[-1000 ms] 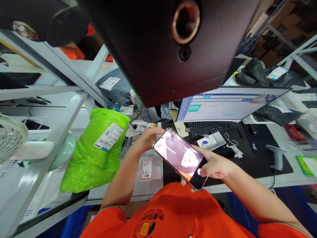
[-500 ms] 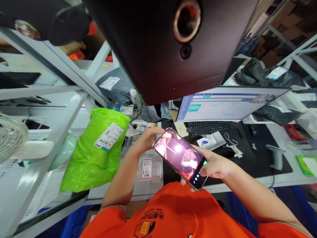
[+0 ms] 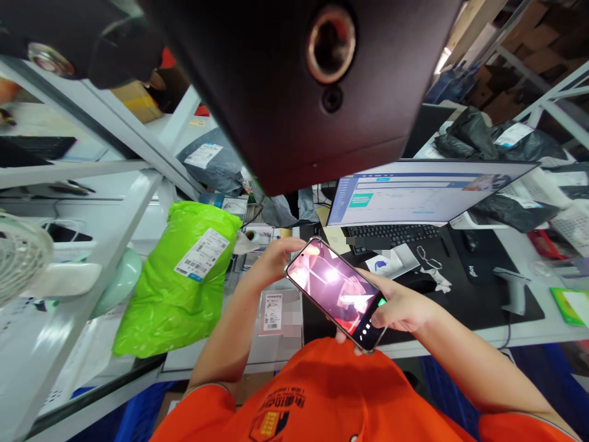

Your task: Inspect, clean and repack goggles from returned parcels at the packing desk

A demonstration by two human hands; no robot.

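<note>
A smartphone [image 3: 332,276] is held slantwise in front of my orange shirt, its lit screen facing up with a pinkish picture and small icons at the lower end. My left hand [image 3: 271,263] grips its upper left end, fingers bent around the edge. Around the lower right end is my right hand [image 3: 402,308], its thumb over the screen by the icons and some fingertips showing under the phone. Below my left hand, on the desk, is a flat clear case with a printed label [image 3: 272,314]. A bright green parcel bag [image 3: 177,288] with a shipping label lies left of my left arm.
Behind the phone stand a monitor [image 3: 414,193] and a keyboard [image 3: 396,236]. To the right are a mouse [image 3: 470,240] and a barcode scanner [image 3: 513,291]. A dark device [image 3: 294,116] hangs across the top. White rack bars [image 3: 124,245] and a fan [image 3: 23,258] are at left.
The dark device overhead has shifted slightly left. A yellowish box has come into view behind the rack at upper left. Both hands and the phone look almost still.
</note>
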